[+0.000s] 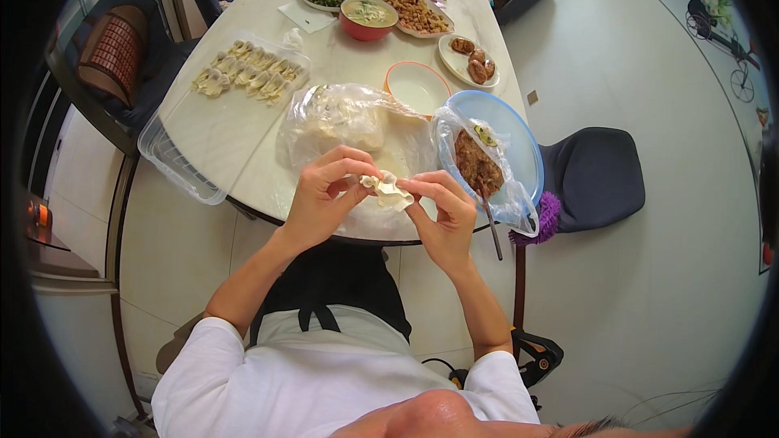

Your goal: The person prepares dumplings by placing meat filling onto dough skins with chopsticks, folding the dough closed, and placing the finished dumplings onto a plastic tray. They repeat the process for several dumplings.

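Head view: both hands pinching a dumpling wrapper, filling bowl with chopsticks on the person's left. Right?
Not quite. The filling bowl with chopsticks sits on the person's right, per the head view. Both the left hand and right hand do pinch the dumpling wrapper.

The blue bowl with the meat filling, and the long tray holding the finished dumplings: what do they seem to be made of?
The blue bowl looks like plastic: even colour, thin smooth rim, lined with a clear bag. The tray seems clear, glossy plastic, since the table shows through it.

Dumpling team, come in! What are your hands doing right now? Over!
Left hand and right hand both pinching one dumpling. Filling bowl at right. Nothing blocking.
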